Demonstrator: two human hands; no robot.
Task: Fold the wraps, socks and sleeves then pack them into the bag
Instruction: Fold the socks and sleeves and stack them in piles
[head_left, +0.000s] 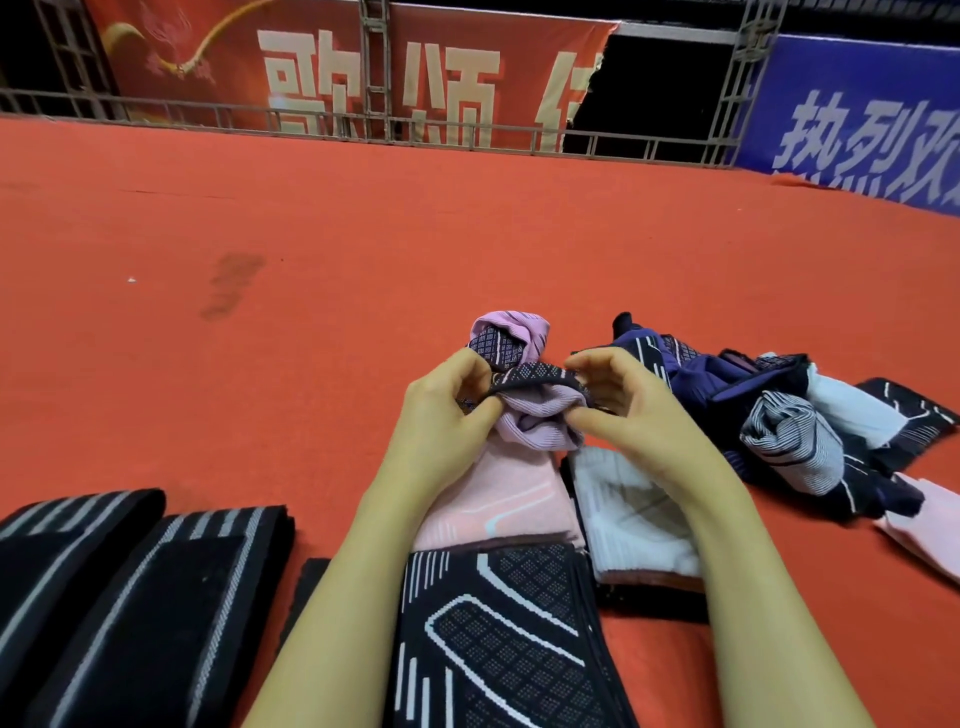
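Observation:
Both my hands hold a lilac and dark patterned sock (530, 408) above the red carpet. My left hand (447, 410) pinches its dark cuff on the left, and my right hand (623, 410) pinches the cuff on the right, stretching it open. A rolled lilac sock (511, 335) lies just beyond. Below my hands lie a folded pink sleeve (498, 499), a folded white sleeve (628, 519) and a black patterned sleeve (498, 639). Two folded black striped wraps (130, 582) lie at the lower left. No bag is in view.
A loose pile of navy, grey striped, white and black items (769, 421) lies to the right, with a pink piece (924, 530) at the far right. The red carpet (363, 249) stretches ahead to a metal rail (363, 124) and red and blue banners.

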